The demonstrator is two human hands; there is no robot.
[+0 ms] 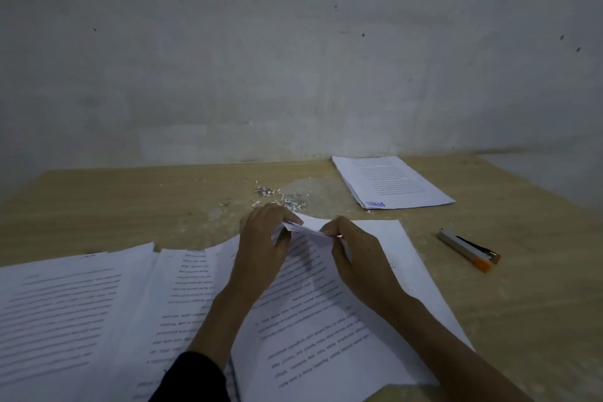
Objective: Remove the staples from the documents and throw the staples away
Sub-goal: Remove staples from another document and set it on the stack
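Head view: wooden table against grey wall, both hands pinching a document corner.

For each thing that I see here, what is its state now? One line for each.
left hand: pinching the document's top corner
right hand: pinching the same corner
document: flat, top corner lifted and bent
loose sheets: spread flat at left
stapler: lying untouched at right
far stack: lying flat
scraps: scattered in a small heap

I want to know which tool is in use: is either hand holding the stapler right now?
No. The stapler lies alone on the table, while the left hand and right hand pinch the document's corner.
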